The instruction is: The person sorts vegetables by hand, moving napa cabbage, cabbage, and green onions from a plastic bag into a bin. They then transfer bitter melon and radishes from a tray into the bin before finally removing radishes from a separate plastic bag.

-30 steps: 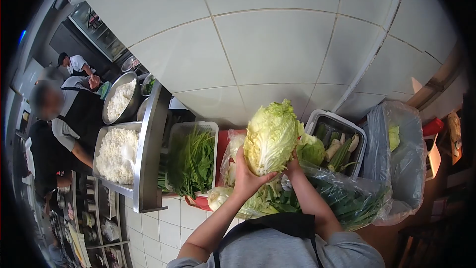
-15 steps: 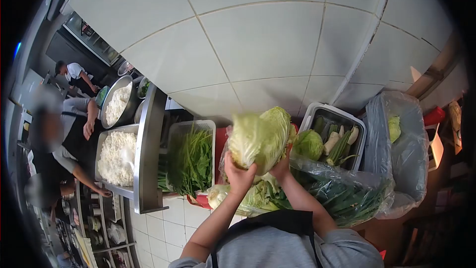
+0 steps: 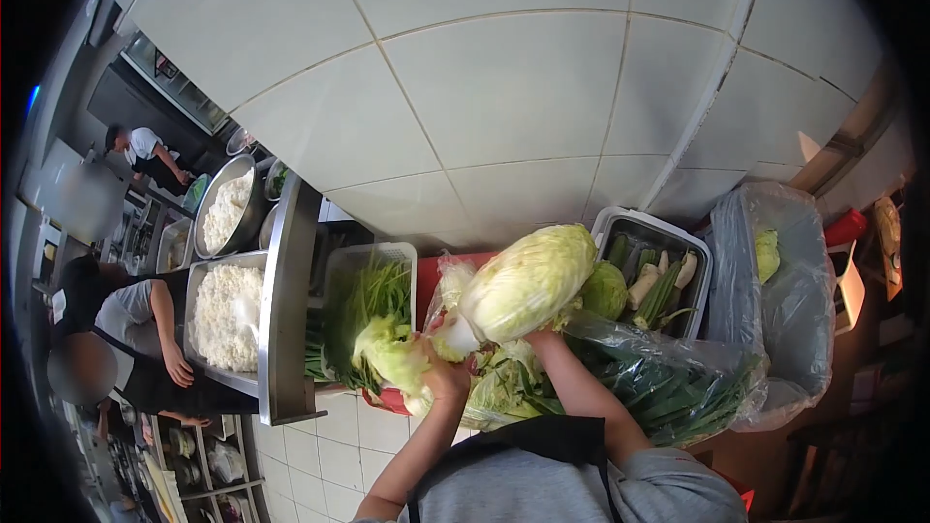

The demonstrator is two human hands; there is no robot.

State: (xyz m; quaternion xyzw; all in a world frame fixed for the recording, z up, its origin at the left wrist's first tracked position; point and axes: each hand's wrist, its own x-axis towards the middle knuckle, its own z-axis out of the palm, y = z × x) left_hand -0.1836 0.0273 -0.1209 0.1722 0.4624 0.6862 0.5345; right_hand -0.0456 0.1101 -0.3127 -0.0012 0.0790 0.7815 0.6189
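"What is in your left hand?"

"My left hand (image 3: 445, 378) grips a piece of pale green leaf (image 3: 389, 353). It hangs out to the left, above the near part of the white basket (image 3: 415, 276) of long green stems (image 3: 373, 286). The leaf is a little blurred."

"And the right?"

"My right hand (image 3: 548, 341) is under the big napa cabbage (image 3: 531, 281), bearing it up. The cabbage hides most of my fingers, so I can't tell exactly how they are bent."

"How does the cabbage lie?"

"It's tilted, its white base pointing near and left, toward my left hand, and its leafy end far and right. It is in front of me, on the near side of the tiled wall (image 3: 513, 87)."

"What else is around it?"

"Just to the right is a round cabbage (image 3: 605, 292), then a white-rimmed container (image 3: 659, 224) with pale and green vegetables (image 3: 659, 292). Nearer to me, on the right, a clear plastic bag (image 3: 668, 383) covers dark green leaves. Well to the right is a plastic-lined bin (image 3: 799, 320)."

"And to the left?"

"Past the basket, a pan of white rice (image 3: 228, 315) sits by the metal counter edge (image 3: 291, 300). Farther off, a person (image 3: 150, 153) bends forward."
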